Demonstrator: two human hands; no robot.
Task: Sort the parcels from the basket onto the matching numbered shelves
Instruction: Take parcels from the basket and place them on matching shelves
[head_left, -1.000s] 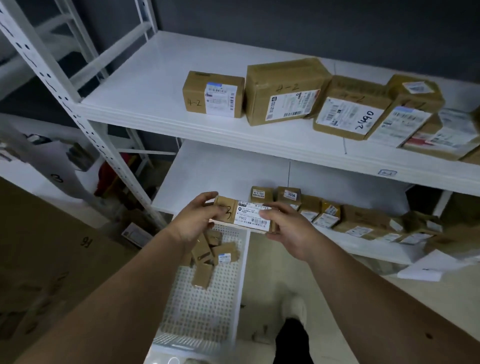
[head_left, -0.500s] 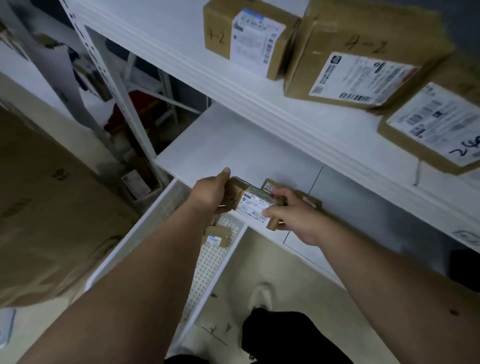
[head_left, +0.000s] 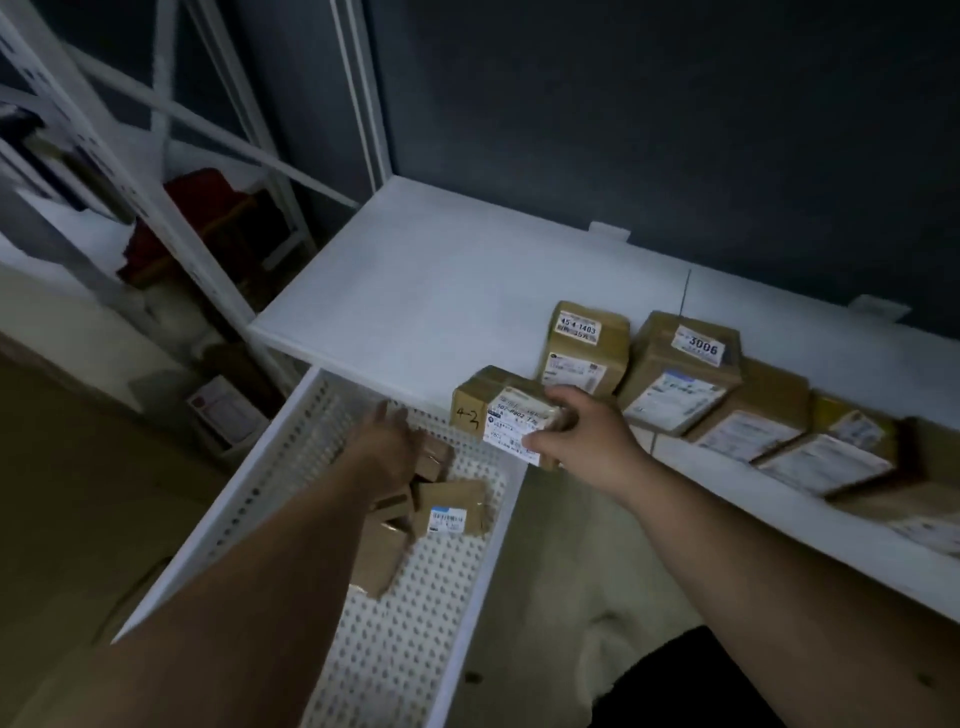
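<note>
R hand grips small brown cardboard parcel w/ white label at white shelf front edge, left of shelved boxes; L hand, grasp unclear, in white perforated basket; best: slide parcel fully onto shelf before letting go.

- The box you hold reads "4-2" in handwritten marker.
- The shelf box behind it has a sticker reading "45 4-1403".
- Its neighbour box shows "3006".
</note>
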